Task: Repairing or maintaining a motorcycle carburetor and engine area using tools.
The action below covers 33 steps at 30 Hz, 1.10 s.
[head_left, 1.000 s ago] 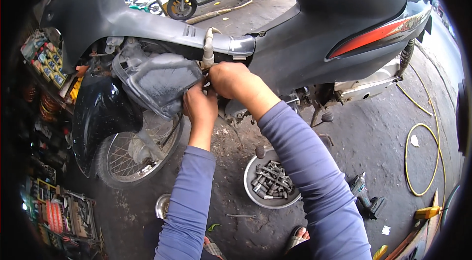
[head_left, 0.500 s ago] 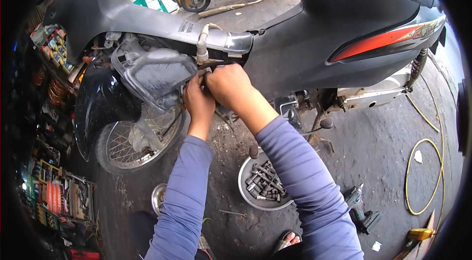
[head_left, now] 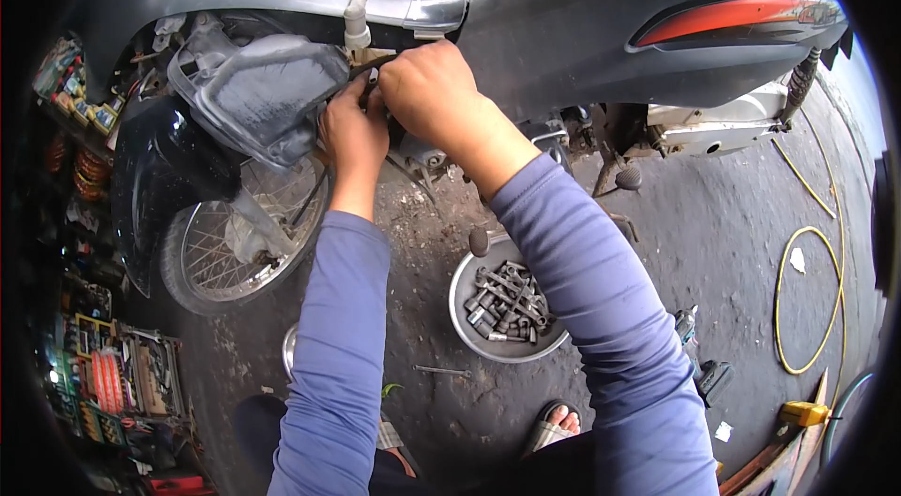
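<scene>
- Bare left hand (head_left: pixel 354 132) curls at the right end of grey, flat-faced plastic housing (head_left: pixel 267 78).
- Bare right hand (head_left: pixel 427 88) curls alongside; cannot tell what either grips.
- Beige, elbow-shaped pipe (head_left: pixel 357 19): just above both.

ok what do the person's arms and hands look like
The left sleeve and right sleeve are long, plain and dusty blue-purple, with soft creases, ending short of the wrists. No markings show on them. The left hand and right hand wear no gloves, and no watch or bracelet shows.
</scene>
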Each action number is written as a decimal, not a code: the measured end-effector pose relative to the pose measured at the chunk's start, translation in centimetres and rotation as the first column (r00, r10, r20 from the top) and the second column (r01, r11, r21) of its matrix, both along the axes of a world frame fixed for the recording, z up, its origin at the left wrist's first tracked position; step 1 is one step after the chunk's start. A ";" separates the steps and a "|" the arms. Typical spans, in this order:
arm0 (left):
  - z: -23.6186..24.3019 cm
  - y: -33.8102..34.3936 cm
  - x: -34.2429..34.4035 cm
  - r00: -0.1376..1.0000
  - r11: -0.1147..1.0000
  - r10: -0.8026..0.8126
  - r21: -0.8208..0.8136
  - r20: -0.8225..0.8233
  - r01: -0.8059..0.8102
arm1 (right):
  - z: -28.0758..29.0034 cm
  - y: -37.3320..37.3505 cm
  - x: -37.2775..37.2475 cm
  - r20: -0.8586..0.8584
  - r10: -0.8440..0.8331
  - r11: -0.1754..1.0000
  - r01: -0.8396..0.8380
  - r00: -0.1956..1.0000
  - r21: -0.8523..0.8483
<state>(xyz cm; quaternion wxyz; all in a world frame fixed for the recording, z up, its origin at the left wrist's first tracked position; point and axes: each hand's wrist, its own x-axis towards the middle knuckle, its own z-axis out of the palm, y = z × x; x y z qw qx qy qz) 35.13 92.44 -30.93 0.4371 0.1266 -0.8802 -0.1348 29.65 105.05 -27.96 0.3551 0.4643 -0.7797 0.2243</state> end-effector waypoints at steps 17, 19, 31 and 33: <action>-0.1 0.5 -0.6 0.999 0.960 0.021 0.281 -0.050 -0.007 | 1.0 0.4 1.0 0.083 -0.125 0.978 0.109 0.989 0.175; -0.2 0.4 -0.7 0.997 0.998 -0.001 0.056 -0.083 0.005 | 0.9 0.4 1.0 0.096 -0.088 0.987 0.074 0.991 0.142; -0.4 0.6 -0.8 0.985 0.992 0.128 -0.034 0.112 -0.125 | 0.7 0.4 0.9 0.093 -0.089 0.986 0.074 0.992 0.151; -0.4 0.3 -0.9 0.989 0.997 0.078 -0.010 0.126 -0.078 | 0.7 0.4 0.9 0.086 -0.107 0.983 0.092 0.991 0.159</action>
